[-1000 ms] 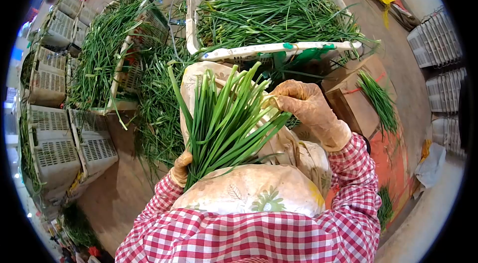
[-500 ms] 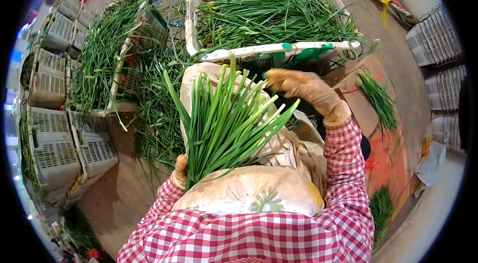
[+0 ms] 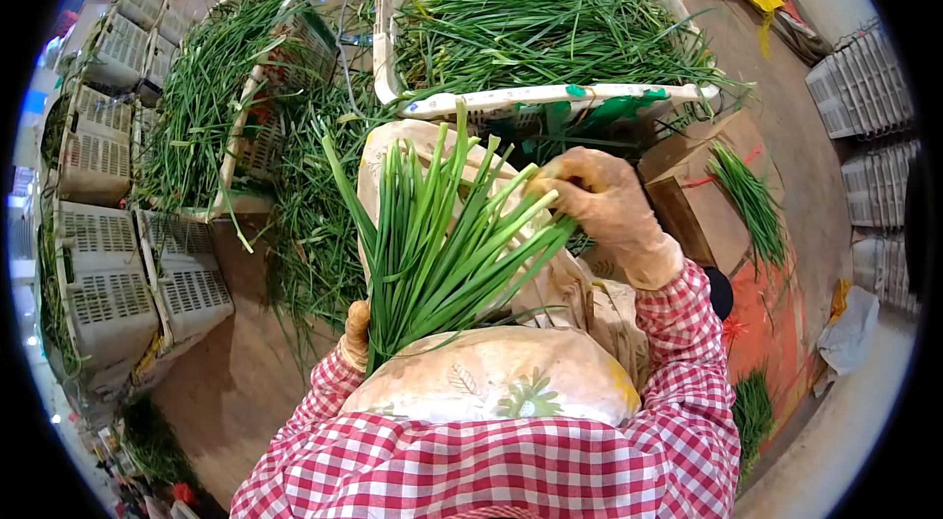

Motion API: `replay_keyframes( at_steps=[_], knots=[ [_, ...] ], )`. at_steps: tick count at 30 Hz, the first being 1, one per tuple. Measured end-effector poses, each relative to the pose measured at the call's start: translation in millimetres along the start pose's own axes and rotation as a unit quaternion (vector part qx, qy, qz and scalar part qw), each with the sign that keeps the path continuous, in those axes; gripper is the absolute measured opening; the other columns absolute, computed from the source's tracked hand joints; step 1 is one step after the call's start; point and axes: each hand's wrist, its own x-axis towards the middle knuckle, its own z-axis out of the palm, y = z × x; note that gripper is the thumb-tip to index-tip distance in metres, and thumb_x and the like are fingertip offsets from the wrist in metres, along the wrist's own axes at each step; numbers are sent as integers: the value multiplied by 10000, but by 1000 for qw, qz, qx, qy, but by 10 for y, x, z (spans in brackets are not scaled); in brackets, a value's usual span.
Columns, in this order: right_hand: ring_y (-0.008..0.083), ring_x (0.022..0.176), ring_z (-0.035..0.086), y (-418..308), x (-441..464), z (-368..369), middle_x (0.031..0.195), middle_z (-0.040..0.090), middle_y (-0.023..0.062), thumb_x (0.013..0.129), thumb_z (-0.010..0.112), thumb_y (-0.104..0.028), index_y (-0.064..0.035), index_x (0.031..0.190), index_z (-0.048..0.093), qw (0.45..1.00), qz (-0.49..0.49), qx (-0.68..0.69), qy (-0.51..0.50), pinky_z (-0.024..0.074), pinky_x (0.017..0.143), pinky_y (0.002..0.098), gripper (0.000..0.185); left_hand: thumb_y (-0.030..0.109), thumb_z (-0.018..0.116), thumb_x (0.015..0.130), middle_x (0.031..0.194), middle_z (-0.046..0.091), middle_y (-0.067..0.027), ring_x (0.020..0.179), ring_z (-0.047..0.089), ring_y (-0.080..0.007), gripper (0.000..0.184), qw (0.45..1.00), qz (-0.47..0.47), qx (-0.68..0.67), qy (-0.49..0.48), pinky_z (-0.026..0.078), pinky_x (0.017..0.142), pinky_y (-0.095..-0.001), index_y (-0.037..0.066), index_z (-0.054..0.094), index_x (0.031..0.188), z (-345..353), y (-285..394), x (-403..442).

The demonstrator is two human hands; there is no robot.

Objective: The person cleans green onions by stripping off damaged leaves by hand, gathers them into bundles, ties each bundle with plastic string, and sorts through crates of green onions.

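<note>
A fanned bunch of green chives (image 3: pixel 432 254) lies over my lap, its pale cut ends pointing up and away. My left hand (image 3: pixel 356 334), in a tan glove, is wrapped round the bunch at its lower left; most of its fingers are hidden behind the leaves. On the other side my right hand (image 3: pixel 604 205), gloved too, has thumb and fingers curled together on the pale ends of the rightmost stalks. Beneath the bunch spreads a stained, pale apron (image 3: pixel 511 362) with a leaf and flower print.
Ahead stands a white crate (image 3: pixel 550 102) heaped with chives. Another loaded crate (image 3: pixel 231 161) is to the left, with loose greens (image 3: pixel 319 215) beside it. A tied bunch (image 3: pixel 751 205) lies on cardboard (image 3: pixel 697 215) at right. Stacked crates (image 3: pixel 103 293) line the left side.
My right hand has come down and closed in on the stalk ends at the bunch's right side. The left hand and the bunch have hardly moved.
</note>
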Motion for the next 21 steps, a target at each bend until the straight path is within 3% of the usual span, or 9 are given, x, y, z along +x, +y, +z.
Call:
replay_keyframes(
  at_steps=[6, 8, 10, 13, 16, 17, 18, 19, 21],
  knots=[
    [114, 705, 570, 237, -158, -826, 858, 655, 45, 916, 582, -155, -50, 924, 632, 954, -12, 83, 287, 452, 691, 222, 116, 551, 696, 757, 1291, 533, -151, 1164, 541, -249, 850, 998, 48, 22, 28, 430, 1019, -404, 18, 416, 1357, 350, 86, -82],
    [129, 712, 581, 343, -217, -1285, 865, 658, 46, 919, 583, -177, -36, 952, 632, 897, -14, -3, 442, 470, 684, 244, 152, 559, 691, 758, 1291, 534, -149, 1164, 540, -247, 850, 998, 53, 14, 14, 432, 1017, -403, 19, 419, 1355, 278, 80, -95],
    [133, 755, 605, 787, -338, -1839, 892, 670, 57, 921, 592, -234, -17, 1010, 631, 755, -2, -307, 580, 494, 693, 277, 237, 566, 686, 759, 1290, 535, -147, 1165, 539, -246, 850, 998, 58, 8, -2, 435, 1014, -403, 19, 423, 1353, 237, 75, -102],
    [171, 774, 640, 565, -315, -1633, 928, 691, 101, 903, 614, -287, -30, 1052, 635, 720, 119, -550, 406, 499, 649, 317, 298, 502, 698, 778, 1287, 534, -155, 1150, 552, -252, 807, 998, 63, -2, 9, 473, 976, -403, 10, 419, 1352, 202, 82, -104],
    [167, 867, 659, 78, -104, -669, 1005, 699, 108, 878, 641, -140, -61, 1050, 673, 932, -41, -159, 324, 507, 726, 292, 192, 373, 706, 800, 1315, 503, -164, 1159, 545, -262, 761, 998, 53, -27, -13, 477, 974, -404, 5, 375, 1379, 78, 87, -54],
    [142, 810, 643, -173, -111, -397, 965, 704, 77, 892, 619, -101, -49, 1010, 686, 956, -104, -162, 222, 495, 695, 281, 146, 355, 711, 795, 1328, 487, -165, 1185, 522, -262, 770, 998, 59, 3, 9, 448, 1002, -408, 6, 363, 1387, 220, 97, -32],
    [135, 714, 604, -302, -92, -98, 810, 680, 42, 874, 649, -117, -53, 954, 695, 956, -148, -165, 192, 471, 628, 277, 112, 337, 716, 790, 1341, 471, -165, 1210, 499, -262, 779, 997, 63, 33, 31, 419, 1029, -413, 8, 352, 1395, 350, 113, -15],
    [158, 617, 548, -197, -23, 44, 654, 589, 27, 834, 696, -184, -70, 934, 697, 882, -289, -326, 181, 439, 586, 296, 152, 337, 716, 790, 1341, 471, -165, 1210, 499, -262, 779, 997, 64, 35, 32, 419, 1029, -413, 8, 352, 1395, 436, 138, 17],
    [196, 688, 561, -489, 45, 321, 685, 575, 54, 796, 705, -293, -80, 912, 698, 827, -182, -529, 49, 432, 652, 350, 243, 306, 723, 769, 1365, 446, -156, 1252, 453, -257, 823, 987, 66, 144, -8, 353, 1071, -408, 6, 314, 1417, 575, 182, 89]
  ],
)
